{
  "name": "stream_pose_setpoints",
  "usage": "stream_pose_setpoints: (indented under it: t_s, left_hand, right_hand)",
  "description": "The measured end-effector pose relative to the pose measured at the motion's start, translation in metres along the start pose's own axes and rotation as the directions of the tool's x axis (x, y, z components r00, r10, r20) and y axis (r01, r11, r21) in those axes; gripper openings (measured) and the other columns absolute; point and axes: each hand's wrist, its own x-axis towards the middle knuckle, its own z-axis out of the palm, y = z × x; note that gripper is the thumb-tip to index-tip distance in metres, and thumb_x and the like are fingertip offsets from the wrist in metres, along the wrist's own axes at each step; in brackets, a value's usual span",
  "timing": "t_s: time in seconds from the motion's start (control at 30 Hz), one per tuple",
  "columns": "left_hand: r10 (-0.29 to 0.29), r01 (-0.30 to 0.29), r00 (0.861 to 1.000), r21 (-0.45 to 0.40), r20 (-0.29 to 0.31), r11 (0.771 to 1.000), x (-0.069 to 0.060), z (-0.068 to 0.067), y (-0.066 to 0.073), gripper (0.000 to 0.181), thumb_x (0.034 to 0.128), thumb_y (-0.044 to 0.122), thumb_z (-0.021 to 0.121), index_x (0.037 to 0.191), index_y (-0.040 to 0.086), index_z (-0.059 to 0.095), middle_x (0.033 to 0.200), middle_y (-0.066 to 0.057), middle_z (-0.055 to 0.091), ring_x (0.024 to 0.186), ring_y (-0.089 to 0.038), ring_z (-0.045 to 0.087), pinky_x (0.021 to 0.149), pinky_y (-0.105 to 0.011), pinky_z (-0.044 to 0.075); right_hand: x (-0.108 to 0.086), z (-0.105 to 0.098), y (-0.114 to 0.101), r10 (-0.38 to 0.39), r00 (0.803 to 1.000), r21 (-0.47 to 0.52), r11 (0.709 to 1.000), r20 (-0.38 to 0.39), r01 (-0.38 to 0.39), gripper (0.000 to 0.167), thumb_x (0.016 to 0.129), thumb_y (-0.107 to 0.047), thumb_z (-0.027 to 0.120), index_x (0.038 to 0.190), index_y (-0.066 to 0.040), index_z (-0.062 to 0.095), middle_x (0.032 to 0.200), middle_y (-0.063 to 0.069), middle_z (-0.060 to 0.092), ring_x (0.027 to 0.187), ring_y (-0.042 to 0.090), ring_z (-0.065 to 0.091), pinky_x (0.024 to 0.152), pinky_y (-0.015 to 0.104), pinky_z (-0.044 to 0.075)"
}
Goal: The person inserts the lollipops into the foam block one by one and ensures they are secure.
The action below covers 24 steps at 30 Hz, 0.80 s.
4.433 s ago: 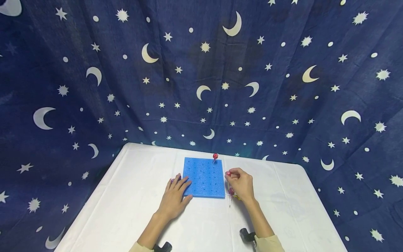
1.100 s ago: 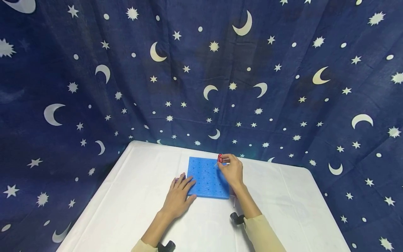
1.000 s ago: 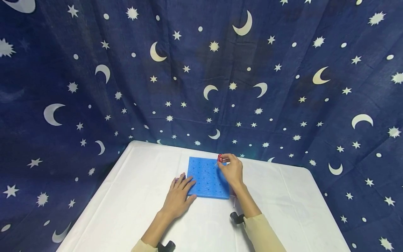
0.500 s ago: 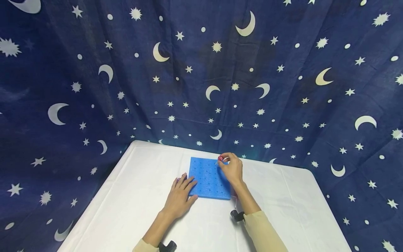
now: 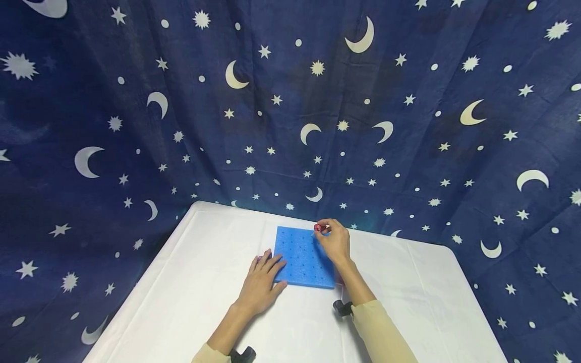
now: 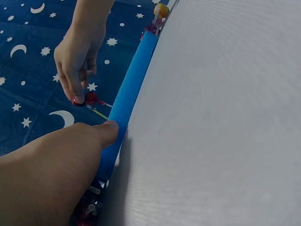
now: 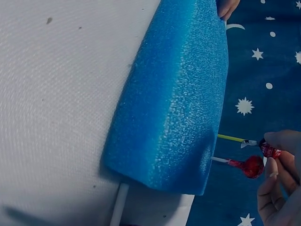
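A blue foam board [image 5: 303, 259] with rows of small holes lies on the table. My left hand [image 5: 260, 285] rests on its left edge, fingers spread and thumb at the near side. At the far right corner, my right hand [image 5: 337, 244] pinches a dark red wrapped lollipop [image 7: 271, 149] by its head. Its yellow stick [image 7: 230, 137] meets the board's top; how deep it sits I cannot tell. Close beside it, a red lollipop [image 7: 253, 166] stands in the board on a white stick.
Wrapped lollipops [image 6: 88, 214] lie beside the board near my left hand, partly covered by it. Past the board's right side are more lollipops, one with a yellow wrapper [image 6: 161, 11]. A white cloth [image 5: 190, 282] covers the table; a starry blue curtain [image 5: 272, 126] hangs behind.
My right hand has carried the lollipop from beside the board's right edge to its far right corner, and has stayed there over the last second. My left hand keeps its place on the board.
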Motion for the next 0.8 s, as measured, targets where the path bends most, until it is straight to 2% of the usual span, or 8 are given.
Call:
stream_pose_setpoints:
  t_s: [0.3,0.57,0.8]
  left_hand:
    - [0.014,-0.014,0.999,-0.002,-0.033,1.0,-0.0003,0.0022,-0.0013,0.057,0.1008,0.046,0.064,0.15,0.017,0.058,0.16,-0.007,0.048,0.155,-0.037,0.031,0.123,-0.064,0.024]
    - [-0.003,0.003,1.0,-0.005,-0.001,1.0,0.0001,0.0005,-0.0003,0.058,0.1013,0.048,0.063,0.151,0.018,0.056,0.161,-0.005,0.047,0.156,-0.035,0.028,0.125,-0.062,0.021]
    - [-0.012,0.012,1.0,-0.013,0.007,1.0,0.0009,0.0001,0.0004,0.058,0.1013,0.047,0.062,0.151,0.019,0.056,0.162,-0.005,0.046,0.156,-0.036,0.028,0.125,-0.062,0.02]
  right_hand:
    - [-0.0002,0.0045,0.004,0.014,0.999,0.001,1.0,0.033,-0.014,0.021,0.084,-0.012,0.086,0.104,-0.009,0.079,0.096,0.008,0.074,0.085,0.031,0.072,0.071,0.039,0.053]
    - [0.0018,0.0077,0.006,-0.013,0.999,-0.032,0.999,0.047,0.015,0.021,0.085,-0.011,0.085,0.105,-0.01,0.08,0.095,0.01,0.075,0.082,0.026,0.071,0.072,0.04,0.053]
    - [0.0028,0.0098,0.0051,-0.026,0.998,-0.044,0.999,0.049,0.029,0.021,0.086,-0.01,0.084,0.107,-0.01,0.08,0.09,0.01,0.072,0.083,0.03,0.068,0.071,0.04,0.051]
